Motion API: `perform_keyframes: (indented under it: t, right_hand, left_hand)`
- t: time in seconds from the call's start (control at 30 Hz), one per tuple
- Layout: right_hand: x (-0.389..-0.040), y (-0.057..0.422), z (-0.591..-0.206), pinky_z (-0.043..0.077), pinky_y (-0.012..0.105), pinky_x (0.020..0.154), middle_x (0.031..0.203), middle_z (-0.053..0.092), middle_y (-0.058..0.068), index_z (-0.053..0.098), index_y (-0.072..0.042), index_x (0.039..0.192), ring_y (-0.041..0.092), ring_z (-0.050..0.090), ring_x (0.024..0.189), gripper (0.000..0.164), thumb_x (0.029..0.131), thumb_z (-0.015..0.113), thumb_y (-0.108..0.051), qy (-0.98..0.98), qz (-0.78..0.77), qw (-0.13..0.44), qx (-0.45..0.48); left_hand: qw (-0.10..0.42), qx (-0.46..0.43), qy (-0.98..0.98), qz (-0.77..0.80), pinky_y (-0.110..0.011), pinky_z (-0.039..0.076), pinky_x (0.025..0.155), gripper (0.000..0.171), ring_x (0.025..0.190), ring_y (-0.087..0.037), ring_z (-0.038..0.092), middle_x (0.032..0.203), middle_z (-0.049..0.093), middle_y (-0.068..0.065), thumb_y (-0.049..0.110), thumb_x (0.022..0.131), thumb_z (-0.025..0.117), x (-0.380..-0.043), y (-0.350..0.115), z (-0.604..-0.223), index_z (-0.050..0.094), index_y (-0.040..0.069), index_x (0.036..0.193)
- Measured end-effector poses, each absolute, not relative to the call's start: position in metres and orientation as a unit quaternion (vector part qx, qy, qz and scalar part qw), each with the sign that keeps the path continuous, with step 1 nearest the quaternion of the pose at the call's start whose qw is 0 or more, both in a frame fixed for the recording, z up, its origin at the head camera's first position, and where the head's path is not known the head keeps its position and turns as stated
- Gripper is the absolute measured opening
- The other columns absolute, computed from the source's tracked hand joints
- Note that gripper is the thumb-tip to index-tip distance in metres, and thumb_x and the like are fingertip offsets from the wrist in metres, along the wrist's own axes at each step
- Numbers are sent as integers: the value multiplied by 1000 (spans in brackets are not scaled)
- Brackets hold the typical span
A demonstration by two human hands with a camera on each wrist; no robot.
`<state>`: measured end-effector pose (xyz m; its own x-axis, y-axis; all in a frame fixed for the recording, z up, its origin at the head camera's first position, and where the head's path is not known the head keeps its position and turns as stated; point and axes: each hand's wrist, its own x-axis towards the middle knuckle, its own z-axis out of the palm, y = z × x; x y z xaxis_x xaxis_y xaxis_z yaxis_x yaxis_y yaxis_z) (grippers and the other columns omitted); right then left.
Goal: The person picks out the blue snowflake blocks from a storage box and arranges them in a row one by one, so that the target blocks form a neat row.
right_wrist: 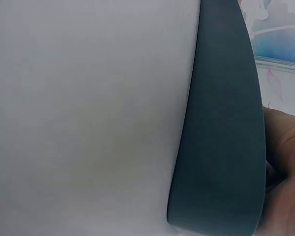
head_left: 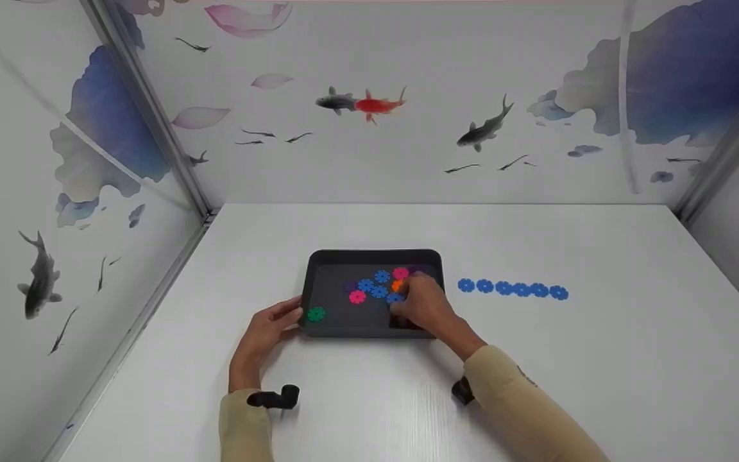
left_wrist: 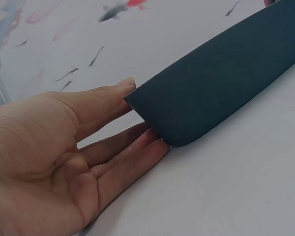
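Observation:
A black tray [head_left: 350, 332] stands on the table with several notched, flower-shaped plastic discs in it. Blue discs [head_left: 365, 285], pink discs [head_left: 357, 297], an orange disc [head_left: 398, 286] and dark purple ones lie towards its middle and right; a green disc [head_left: 316, 314] is in the near left corner. My left hand [head_left: 269, 332] holds the tray's left side, thumb at the rim and fingertips against the lower wall [left_wrist: 187, 108]. Over the tray's right part, my right hand [head_left: 425, 303] reaches down among the discs with bent fingers. Its fingertips are hidden, so any grasp is unclear.
Right of the tray, several blue discs [head_left: 522, 289] lie in a row on the white table [head_left: 607, 359]. Walls printed with fish and petals enclose the table at the back and sides. A black wrist mount [head_left: 280, 398] sits on the left sleeve.

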<state>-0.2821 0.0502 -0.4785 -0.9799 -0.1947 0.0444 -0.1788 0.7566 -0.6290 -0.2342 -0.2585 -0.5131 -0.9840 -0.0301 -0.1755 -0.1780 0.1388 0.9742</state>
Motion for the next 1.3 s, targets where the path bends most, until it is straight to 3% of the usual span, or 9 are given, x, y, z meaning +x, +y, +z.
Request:
perform_keyframes:
  t: [0.2,0.73,1.3]
  right_hand:
    - [-286,71,-465,60,39,92,108,63,13,73,1,107,25,61,98,33,82,81,-18,935,-341,-14,-98]
    - [-298,175,-447,58,50,91,116,62,25,70,7,112,37,61,105,36,88,73,-19,935,-333,-81,-92]
    - [-298,274,-452,55,55,96,121,56,30,62,10,121,41,55,108,44,93,68,-23,936,-348,-61,0]
  left_hand:
    - [55,-68,755,650,-44,50,110,48,136,-31,52,149,53,-17,21,98,66,-234,-258,-513,56,9,143]
    - [58,-76,748,656,-46,48,111,47,134,-30,55,149,53,-17,19,99,65,-234,-256,-513,55,8,143]
    - [65,-82,750,653,-46,47,112,48,134,-28,55,149,54,-13,23,97,67,-235,-259,-513,58,12,142]
